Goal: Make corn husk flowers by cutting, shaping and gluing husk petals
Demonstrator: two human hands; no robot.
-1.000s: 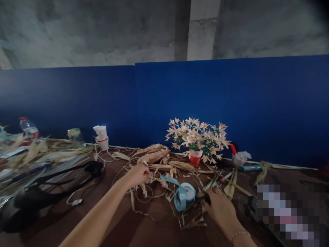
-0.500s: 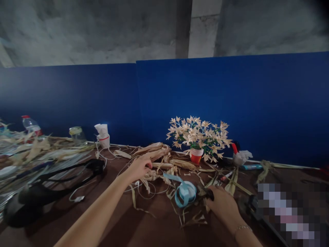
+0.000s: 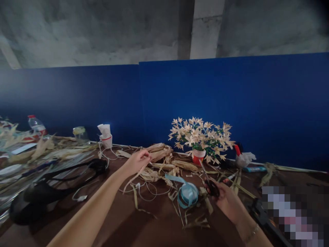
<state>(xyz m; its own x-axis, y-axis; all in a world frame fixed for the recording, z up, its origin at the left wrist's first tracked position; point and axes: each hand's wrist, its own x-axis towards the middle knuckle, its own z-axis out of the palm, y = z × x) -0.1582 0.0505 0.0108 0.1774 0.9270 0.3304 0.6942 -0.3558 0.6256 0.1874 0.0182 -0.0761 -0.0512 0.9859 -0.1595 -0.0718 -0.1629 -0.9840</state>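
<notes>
My left hand (image 3: 137, 161) is closed on a long pale strip of dried leaf (image 3: 131, 180), raised a little above the brown table beside a pile of dried husks (image 3: 159, 152). My right hand (image 3: 226, 200) is closed round the black handles of a pair of scissors (image 3: 208, 180), whose blades point up and away toward the red cup of husk flowers (image 3: 199, 137). A roll of light blue ribbon (image 3: 188, 195) lies between my two hands.
A dark bag with straps (image 3: 46, 192) lies at the left. A bottle (image 3: 37, 125), a jar (image 3: 80, 134) and a white cup (image 3: 106, 136) stand along the blue partition. Thin cord (image 3: 149, 190) and husk scraps litter the table (image 3: 123, 223). Blurred patch at the right.
My left hand has lifted a leaf strip off the pile. My right hand has picked the scissors up from the table, blades now raised.
</notes>
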